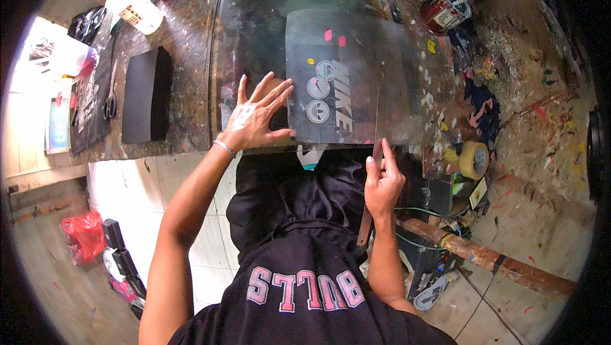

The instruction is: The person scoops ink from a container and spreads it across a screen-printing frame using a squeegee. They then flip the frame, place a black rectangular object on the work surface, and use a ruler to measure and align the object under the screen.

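Clear printed sheet [364, 68] flat on worktop [191, 84], near edge, middle. Left hand [254, 121] spread wide, fingertips at sheet's left edge. Right hand [384, 186] gripping thin ruler [365, 227], far end over sheet. Black block [146, 97] left; tape roll [473, 160] right.

1. Harsh white light comes from left of the long matte-black rectangular block [144, 97].
2. Below the block, glossy white floor tiles [130, 189] blow out.
3. Right of it, the translucent grey plastic sheet [369, 42] is dimmer.
4. Straight edges curve; picture corners blacken.
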### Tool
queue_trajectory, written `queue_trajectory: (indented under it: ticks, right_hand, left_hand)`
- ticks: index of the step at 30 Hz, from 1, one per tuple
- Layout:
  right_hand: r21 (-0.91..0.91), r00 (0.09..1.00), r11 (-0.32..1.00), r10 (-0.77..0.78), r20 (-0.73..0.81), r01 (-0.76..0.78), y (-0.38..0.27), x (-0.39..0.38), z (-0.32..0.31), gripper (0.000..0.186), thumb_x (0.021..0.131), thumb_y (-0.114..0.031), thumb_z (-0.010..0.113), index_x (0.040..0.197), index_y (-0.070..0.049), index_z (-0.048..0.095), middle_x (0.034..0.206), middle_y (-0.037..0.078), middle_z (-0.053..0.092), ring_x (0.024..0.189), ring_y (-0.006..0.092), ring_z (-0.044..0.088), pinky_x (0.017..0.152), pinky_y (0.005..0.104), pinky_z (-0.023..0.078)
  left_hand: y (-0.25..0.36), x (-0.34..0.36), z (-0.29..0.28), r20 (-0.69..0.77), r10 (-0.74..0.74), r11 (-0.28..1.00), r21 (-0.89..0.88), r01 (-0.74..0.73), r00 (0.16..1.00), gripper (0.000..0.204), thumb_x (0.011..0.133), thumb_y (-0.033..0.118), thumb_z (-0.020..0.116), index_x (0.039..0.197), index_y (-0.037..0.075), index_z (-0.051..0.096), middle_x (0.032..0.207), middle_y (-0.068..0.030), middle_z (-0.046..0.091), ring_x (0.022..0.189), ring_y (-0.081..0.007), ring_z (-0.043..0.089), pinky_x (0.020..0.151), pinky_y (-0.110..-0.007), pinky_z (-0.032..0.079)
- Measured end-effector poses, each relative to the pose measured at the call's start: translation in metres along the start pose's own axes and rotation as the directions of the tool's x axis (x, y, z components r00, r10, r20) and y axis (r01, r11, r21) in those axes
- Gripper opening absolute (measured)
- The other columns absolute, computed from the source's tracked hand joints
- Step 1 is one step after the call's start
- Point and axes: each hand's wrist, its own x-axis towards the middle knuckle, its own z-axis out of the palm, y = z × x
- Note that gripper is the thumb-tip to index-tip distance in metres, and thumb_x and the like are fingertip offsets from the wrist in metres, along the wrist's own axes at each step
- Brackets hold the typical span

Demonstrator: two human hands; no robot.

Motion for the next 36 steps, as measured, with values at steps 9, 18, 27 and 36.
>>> queue_trajectory:
  ticks: [9,18,27,36]
  right_hand:
    - [0.029,0.999,0.999,-0.023,-0.033,0.024,0.008,0.005,-0.002,0.049,0.092,-0.012,0.066,0.138,0.000,0.056,0.062,0.007,0.050,0.054,0.0157,0.048,0.054,0.0328,0.042]
    - [-0.006,0.997,0.998,-0.069,-0.034,0.069,0.018,0.040,-0.003,0.048,0.094,-0.011,0.065,0.139,0.002,0.055,0.062,0.003,0.046,0.055,0.0112,0.045,0.051,0.0302,0.039]
    - [0.126,0.992,0.987,-0.084,-0.092,0.096,0.021,0.077,0.000,0.049,0.096,-0.011,0.063,0.141,0.002,0.052,0.081,0.006,0.057,0.067,0.0133,0.055,0.059,0.0298,0.048]
    - [0.282,0.998,0.958,-0.059,0.005,0.056,0.026,0.084,0.008,0.050,0.095,-0.007,0.063,0.143,0.001,0.051,0.082,0.004,0.058,0.068,0.0095,0.053,0.057,0.0266,0.045]
  left_hand:
    - [-0.001,0.000,0.000,-0.037,-0.012,0.999,-0.050,0.010,0.999,0.096,0.082,0.075,0.055,0.155,0.017,0.035,0.163,0.0013,0.032,0.154,-0.0268,0.017,0.119,-0.067,-0.002]
    - [-0.001,-0.002,0.005,-0.006,-0.033,0.999,-0.027,0.033,0.999,0.097,0.082,0.077,0.054,0.156,0.018,0.034,0.163,0.0028,0.030,0.154,-0.0263,0.015,0.119,-0.066,-0.003]
    - [-0.002,-0.002,0.005,0.007,-0.044,0.998,-0.033,0.045,0.999,0.094,0.084,0.077,0.051,0.156,0.020,0.034,0.164,0.0033,0.029,0.154,-0.0265,0.016,0.120,-0.066,-0.002]
    - [0.005,0.002,-0.001,-0.083,-0.156,0.971,-0.195,0.138,0.984,0.051,0.103,0.038,0.046,0.145,0.009,0.051,0.163,-0.0058,0.029,0.154,-0.0260,0.015,0.121,-0.062,-0.001]
